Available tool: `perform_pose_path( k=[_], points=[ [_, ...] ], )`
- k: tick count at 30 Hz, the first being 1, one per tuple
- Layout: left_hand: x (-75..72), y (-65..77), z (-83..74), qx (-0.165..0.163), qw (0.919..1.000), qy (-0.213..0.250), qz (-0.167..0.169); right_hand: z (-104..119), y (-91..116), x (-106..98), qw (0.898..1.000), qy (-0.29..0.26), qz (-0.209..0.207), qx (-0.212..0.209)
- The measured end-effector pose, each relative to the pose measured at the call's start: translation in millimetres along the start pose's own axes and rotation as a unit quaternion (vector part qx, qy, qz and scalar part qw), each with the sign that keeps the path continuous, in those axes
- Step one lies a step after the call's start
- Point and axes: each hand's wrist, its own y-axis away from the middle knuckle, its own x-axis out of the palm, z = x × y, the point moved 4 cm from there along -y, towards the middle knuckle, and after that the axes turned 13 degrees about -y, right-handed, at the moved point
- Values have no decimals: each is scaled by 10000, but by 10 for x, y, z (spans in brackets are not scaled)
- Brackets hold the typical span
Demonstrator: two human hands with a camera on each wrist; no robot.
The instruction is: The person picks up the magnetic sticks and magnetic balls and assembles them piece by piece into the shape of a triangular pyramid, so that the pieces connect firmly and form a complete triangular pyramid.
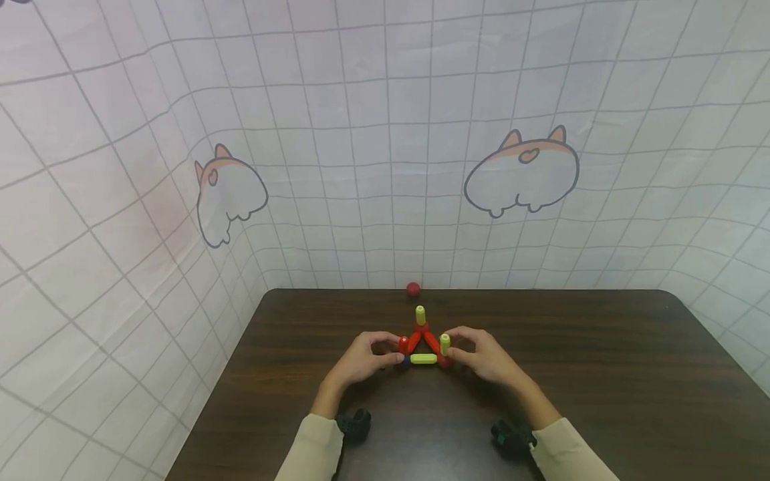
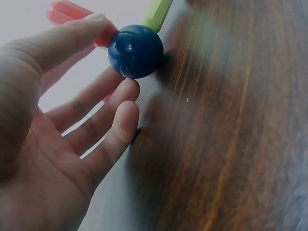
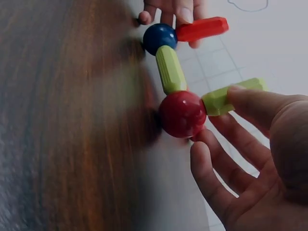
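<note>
A triangle of rods and balls lies on the table. Its front side is a yellow-green rod [image 1: 424, 359] between a blue ball [image 2: 135, 51] and a red ball [image 3: 182, 114]. Two red rods, left [image 1: 414, 342] and right [image 1: 431, 341], run back to another red ball, where a yellow-green rod [image 1: 420, 315] stands upright. My left hand [image 1: 363, 361] pinches a red rod [image 3: 204, 29] standing on the blue ball. At the other front corner, my right hand [image 1: 481, 357] has thumb and fingers about an upright yellow-green rod [image 3: 219, 101] on the red ball.
A loose red ball [image 1: 413, 289] sits at the far edge of the dark wooden table [image 1: 601, 374]. Behind and beside the table hangs a white grid-patterned curtain [image 1: 361, 133] with cartoon animals. Each wrist wears a dark strapped device.
</note>
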Motion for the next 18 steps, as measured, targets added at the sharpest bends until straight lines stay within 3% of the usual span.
perform_pose_path(
  k=[18],
  points=[
    [69, -26, -59, -90, 9980, -471, -421, 19, -24, 124, 9950, 676, -697, 213]
  ],
)
